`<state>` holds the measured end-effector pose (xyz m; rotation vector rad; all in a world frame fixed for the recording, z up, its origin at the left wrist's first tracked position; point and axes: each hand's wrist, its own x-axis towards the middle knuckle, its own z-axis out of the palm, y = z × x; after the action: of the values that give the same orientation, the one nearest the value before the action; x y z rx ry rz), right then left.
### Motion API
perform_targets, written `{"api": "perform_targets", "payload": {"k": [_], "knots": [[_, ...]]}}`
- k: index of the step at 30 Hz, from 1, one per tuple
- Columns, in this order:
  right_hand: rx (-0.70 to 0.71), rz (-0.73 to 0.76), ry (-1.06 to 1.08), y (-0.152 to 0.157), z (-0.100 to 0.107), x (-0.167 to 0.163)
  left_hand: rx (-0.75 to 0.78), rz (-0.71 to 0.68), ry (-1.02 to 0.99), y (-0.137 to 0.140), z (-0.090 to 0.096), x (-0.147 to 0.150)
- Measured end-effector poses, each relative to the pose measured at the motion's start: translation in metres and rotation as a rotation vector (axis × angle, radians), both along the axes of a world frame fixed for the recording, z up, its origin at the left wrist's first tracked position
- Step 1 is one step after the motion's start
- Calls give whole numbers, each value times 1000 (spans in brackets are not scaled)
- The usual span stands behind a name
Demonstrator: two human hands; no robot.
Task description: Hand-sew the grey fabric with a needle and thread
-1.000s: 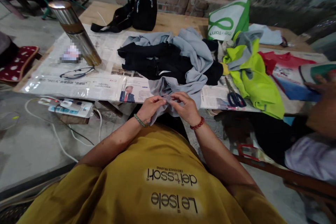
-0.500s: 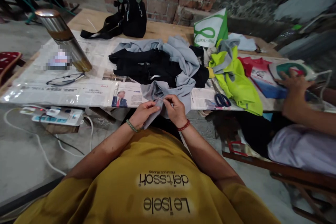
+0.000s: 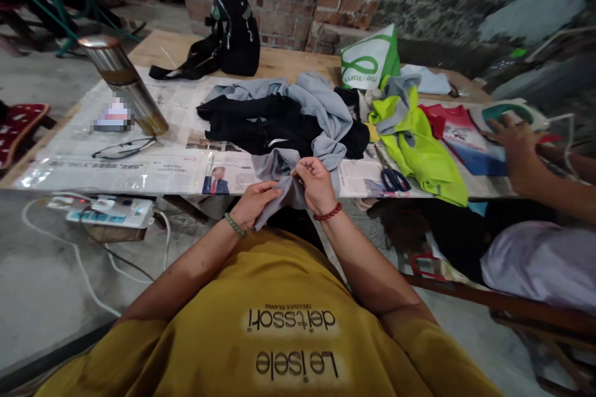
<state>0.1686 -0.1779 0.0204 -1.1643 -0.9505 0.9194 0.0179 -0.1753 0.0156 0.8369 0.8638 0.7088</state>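
Note:
A grey and black garment (image 3: 326, 108) lies bunched on the newspaper-covered table, its grey part hanging over the front edge toward me. My left hand (image 3: 257, 201), with a green bead bracelet, pinches a grey flap of it between thumb and fingers. Slightly higher and to the right, my right hand (image 3: 315, 183), with a red bracelet, has its fingertips pressed together at the grey cloth. Whether those fingertips also hold something small, such as a needle, I cannot make out. Blue-handled scissors (image 3: 393, 175) lie right of the garment.
A steel flask (image 3: 123, 84), glasses (image 3: 123, 147) and a black bag (image 3: 235, 31) are on the table. To the right lie a yellow-green garment (image 3: 414, 136) and a red-blue cloth (image 3: 465, 136), where a co-worker's hand rests on an iron (image 3: 521, 115). A power strip (image 3: 114, 214) hangs below.
My right hand has risen a little away from the left, pulling up at the grey cloth. My left hand keeps its pinch. The co-worker's hand and iron have shifted slightly left.

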Motion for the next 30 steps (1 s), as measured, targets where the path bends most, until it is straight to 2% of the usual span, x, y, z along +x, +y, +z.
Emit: {"api": "perform_targets", "payload": {"k": [4,9,15,18,24,30], "knots": [[16,30,150,6,2,3,-3,30,-4,1,-1,-1],[29,43,271,10,12,21,-73,64,10,-1,-1,-3],[-16,241,349,7,38,32,-39,44,18,-1,-1,-4],[8,259,321,10,52,37,-45,27,10,-1,-5,-3],[171,160,162,23,80,56,-48,25,11,-2,-7,-2],[284,23,-36,43,92,83,-48,20,36,-5,-3,-1]]}}
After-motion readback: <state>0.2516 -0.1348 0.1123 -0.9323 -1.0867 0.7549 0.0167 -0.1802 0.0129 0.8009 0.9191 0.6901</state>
